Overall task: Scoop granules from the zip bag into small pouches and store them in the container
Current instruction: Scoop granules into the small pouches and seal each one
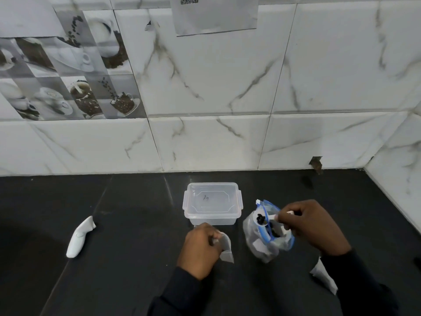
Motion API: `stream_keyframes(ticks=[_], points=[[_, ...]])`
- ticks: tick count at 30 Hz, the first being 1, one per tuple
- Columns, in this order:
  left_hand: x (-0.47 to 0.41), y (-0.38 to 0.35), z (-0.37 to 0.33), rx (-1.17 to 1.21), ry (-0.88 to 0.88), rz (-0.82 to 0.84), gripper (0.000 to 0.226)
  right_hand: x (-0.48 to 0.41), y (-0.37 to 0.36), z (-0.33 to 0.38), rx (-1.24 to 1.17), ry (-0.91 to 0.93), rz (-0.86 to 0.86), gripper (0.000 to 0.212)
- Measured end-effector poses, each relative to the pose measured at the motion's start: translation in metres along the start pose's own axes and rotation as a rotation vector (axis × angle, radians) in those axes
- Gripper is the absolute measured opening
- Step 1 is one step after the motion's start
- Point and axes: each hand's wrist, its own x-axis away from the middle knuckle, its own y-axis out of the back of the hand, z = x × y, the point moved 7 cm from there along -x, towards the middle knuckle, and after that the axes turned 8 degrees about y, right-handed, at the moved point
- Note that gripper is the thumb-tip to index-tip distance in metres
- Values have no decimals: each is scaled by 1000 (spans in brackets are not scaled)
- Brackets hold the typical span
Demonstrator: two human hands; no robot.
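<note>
A clear zip bag (257, 238) with a blue seal stands open on the black counter, dark granules inside. My right hand (312, 224) pinches the handle of a white spoon (262, 218), whose bowl carries a few dark granules just above the bag's mouth. To the left, my left hand (201, 247) grips a small whitish pouch (225, 247) held low over the counter. Behind both sits a clear plastic container (213, 202) with its lid on. Another small white pouch (323, 277) lies under my right forearm, partly hidden.
A white elongated object (79, 238) lies on the counter at the left. The marble-tiled wall (227, 144) runs close behind the container and turns forward at the right corner. Black counter (136, 224) stretches to the left and front.
</note>
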Motion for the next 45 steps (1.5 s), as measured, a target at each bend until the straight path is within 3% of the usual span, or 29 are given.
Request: stream_keyframes(ticks=[10,21,30,37,42,45], points=[[-9,-4,-2,41,52,14,15,-5,-21,-44,-342,-241,21,26],[-13,-6,5,57,77,36,18,-7,-51,-25,-580,-249,103,21],[-12,-13,30,22,211,83,21,-2,-85,-62,-462,-362,178,13],[-14,-16,34,4,229,103,19,11,-73,-98,-282,-411,108,24],[-15,-18,31,16,216,108,20,14,-36,-92,-99,-307,-63,22],[-16,-18,26,12,194,117,22,17,-24,-54,-138,-167,-116,20]])
